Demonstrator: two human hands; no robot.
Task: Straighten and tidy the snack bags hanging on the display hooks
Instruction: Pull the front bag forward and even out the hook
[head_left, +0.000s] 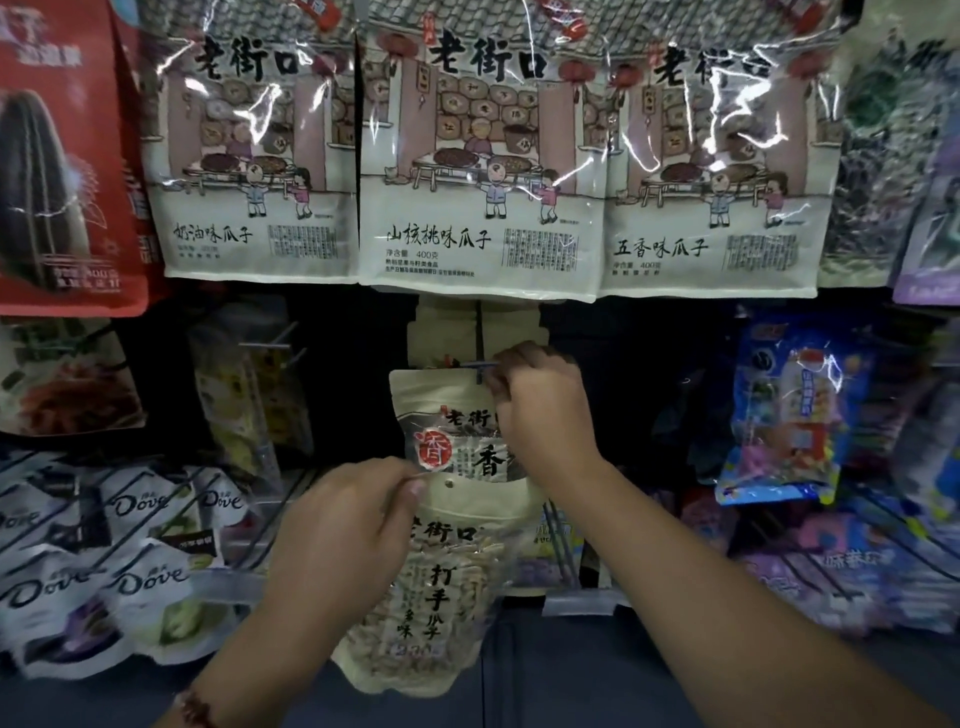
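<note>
Both hands are closed on bags: the right hand (540, 405) pinches the hung bag (452, 415) by its hook (480, 365), the left hand (353, 530) grips a loose bag (447, 587) below. Missing the hook could drop it.

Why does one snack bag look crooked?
The lower cream seed bag, pinched by the left hand, is off the hook and leans to one side. The right hand holds another cream bag up at the hook. The three big bags above hang straight.
</note>
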